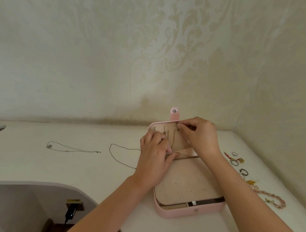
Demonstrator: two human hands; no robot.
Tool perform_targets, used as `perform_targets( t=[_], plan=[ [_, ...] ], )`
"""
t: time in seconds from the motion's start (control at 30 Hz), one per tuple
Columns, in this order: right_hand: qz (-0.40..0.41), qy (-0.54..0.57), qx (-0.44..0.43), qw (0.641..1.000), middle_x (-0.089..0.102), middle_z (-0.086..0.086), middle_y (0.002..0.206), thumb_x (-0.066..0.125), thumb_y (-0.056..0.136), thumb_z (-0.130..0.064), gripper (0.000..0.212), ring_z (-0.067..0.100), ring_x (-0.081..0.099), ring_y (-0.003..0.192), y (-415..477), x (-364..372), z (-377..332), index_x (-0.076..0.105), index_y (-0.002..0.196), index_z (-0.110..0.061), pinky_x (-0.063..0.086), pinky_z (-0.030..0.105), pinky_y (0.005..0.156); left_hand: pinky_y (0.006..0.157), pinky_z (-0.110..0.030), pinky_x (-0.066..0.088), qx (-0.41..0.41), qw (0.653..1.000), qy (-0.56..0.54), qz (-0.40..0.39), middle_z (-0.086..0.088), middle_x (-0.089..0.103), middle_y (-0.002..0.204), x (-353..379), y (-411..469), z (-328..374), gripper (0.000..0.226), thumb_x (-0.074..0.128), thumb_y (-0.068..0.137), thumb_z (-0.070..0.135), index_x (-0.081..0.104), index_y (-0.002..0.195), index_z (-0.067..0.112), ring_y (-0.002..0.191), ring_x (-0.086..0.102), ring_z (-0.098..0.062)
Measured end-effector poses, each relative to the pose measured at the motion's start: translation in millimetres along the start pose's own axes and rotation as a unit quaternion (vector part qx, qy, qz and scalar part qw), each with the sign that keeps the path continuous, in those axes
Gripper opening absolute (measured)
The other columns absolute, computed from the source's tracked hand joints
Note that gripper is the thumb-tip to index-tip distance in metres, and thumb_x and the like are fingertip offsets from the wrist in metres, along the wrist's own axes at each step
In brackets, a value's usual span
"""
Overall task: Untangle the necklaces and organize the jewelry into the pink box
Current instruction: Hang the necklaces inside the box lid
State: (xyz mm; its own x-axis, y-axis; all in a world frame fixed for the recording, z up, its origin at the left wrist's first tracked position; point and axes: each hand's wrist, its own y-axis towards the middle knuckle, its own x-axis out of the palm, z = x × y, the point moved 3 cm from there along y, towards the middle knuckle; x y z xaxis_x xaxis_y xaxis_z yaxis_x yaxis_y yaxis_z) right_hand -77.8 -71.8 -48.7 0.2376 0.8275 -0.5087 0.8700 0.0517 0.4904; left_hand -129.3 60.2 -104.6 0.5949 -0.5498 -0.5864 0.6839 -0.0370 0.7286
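Both hands work at the open pink box [187,211] on the white table [87,169] — the left hand [153,160] pinches its lid pocket; the right hand [199,135] pinches a gold chain [169,136] on the lid; two silver necklaces [70,148] lie left; rings and beads [264,194] lie right.

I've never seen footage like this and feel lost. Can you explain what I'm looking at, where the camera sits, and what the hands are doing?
There is no machine here. A person wears one camera on the head, looking down at their own bare hands. On the white desk sits an open pink box. The left hand and right hand work at its raised lid, apparently hanging a thin chain there. Two silver necklaces lie to the left; rings and a pink bead bracelet lie to the right.
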Motion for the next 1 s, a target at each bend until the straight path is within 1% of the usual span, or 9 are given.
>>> perform_targets(
  t=[0.1,0.2,0.33,0.47,0.57,0.63,0.73,0.87,1.0],
  plan=[
    [-0.020,-0.008,-0.017,1.000,0.070,0.001,0.079,0.068,0.084,-0.014,0.008,0.008,0.059,0.069,3,-6,-6,0.076,0.085,-0.012,0.041,0.012,0.063,0.086,-0.021,0.020,0.001,1.000,0.002,0.005,0.002,0.053,0.089,-1,0,0,0.024,0.078,0.072,0.028,0.058,0.069,0.016,0.099,0.037,-0.015],
    [-0.041,0.009,-0.025,0.999,0.070,-0.005,0.076,0.069,0.083,-0.013,0.007,-0.001,0.060,0.067,5,-19,-11,0.076,0.085,-0.013,0.042,0.007,0.062,0.086,-0.021,0.020,0.008,1.000,0.001,0.008,0.002,0.054,0.088,-2,0,0,0.024,0.078,0.072,0.029,0.059,0.069,0.016,0.099,0.038,-0.014],
    [-0.011,-0.009,-0.064,0.998,0.069,-0.006,0.079,0.075,0.078,-0.014,0.006,0.004,0.057,0.069,9,-37,-13,0.075,0.082,-0.019,0.040,0.008,0.063,0.087,-0.022,0.022,0.019,1.000,0.003,0.009,0.002,0.053,0.088,-3,-1,1,0.025,0.078,0.072,0.030,0.058,0.068,0.016,0.098,0.039,-0.014],
    [0.013,-0.103,-0.118,0.988,0.059,-0.006,0.099,0.078,0.075,-0.025,0.025,0.008,0.049,0.094,14,-45,-12,0.071,0.098,-0.019,0.034,0.018,0.078,0.088,-0.022,0.022,0.037,0.999,-0.003,0.006,0.004,0.052,0.090,-2,-1,1,0.027,0.061,0.079,0.042,0.057,0.069,0.017,0.102,0.040,-0.014],
    [-0.058,-0.086,-0.070,0.992,0.060,-0.005,0.104,0.073,0.081,-0.027,0.030,0.009,0.053,0.100,14,-39,-4,0.067,0.110,-0.020,0.037,0.019,0.082,0.088,-0.021,0.021,0.054,0.999,-0.003,0.006,0.004,0.052,0.089,0,0,3,0.030,0.054,0.080,0.046,0.058,0.070,0.018,0.098,0.039,-0.012],
    [-0.104,-0.088,-0.055,0.989,0.067,-0.001,0.100,0.067,0.086,-0.023,0.022,0.013,0.060,0.097,13,-29,5,0.068,0.107,-0.018,0.042,0.020,0.080,0.089,-0.020,0.021,0.059,0.998,-0.004,0.008,0.004,0.053,0.089,1,0,2,0.030,0.055,0.080,0.045,0.059,0.070,0.017,0.097,0.039,-0.012],
    [-0.118,-0.095,-0.051,0.987,0.068,0.003,0.094,0.061,0.090,-0.019,0.014,0.018,0.060,0.090,13,-25,15,0.070,0.101,-0.015,0.040,0.022,0.075,0.091,-0.020,0.023,0.066,0.998,-0.003,0.002,0.002,0.054,0.090,2,-1,2,0.027,0.055,0.081,0.041,0.062,0.072,0.016,0.097,0.039,-0.013],
    [-0.125,-0.084,-0.041,0.988,0.065,0.005,0.089,0.058,0.092,-0.020,0.015,0.017,0.057,0.084,10,-25,27,0.069,0.101,-0.016,0.035,0.012,0.069,0.096,-0.021,0.028,0.049,0.997,-0.046,-0.031,0.001,0.052,0.107,-8,-7,-2,0.026,0.050,0.089,0.036,0.067,0.098,0.018,0.106,0.040,-0.011],
    [-0.121,-0.097,-0.033,0.987,0.060,0.003,0.086,0.055,0.093,-0.022,0.016,0.015,0.053,0.081,9,-23,36,0.069,0.103,-0.019,0.034,0.010,0.066,0.092,-0.020,0.031,-0.062,0.997,-0.031,-0.013,0.002,0.049,0.116,-50,-5,-57,0.027,0.050,0.095,0.028,0.061,0.118,0.019,0.111,0.039,-0.012]
  ],
)
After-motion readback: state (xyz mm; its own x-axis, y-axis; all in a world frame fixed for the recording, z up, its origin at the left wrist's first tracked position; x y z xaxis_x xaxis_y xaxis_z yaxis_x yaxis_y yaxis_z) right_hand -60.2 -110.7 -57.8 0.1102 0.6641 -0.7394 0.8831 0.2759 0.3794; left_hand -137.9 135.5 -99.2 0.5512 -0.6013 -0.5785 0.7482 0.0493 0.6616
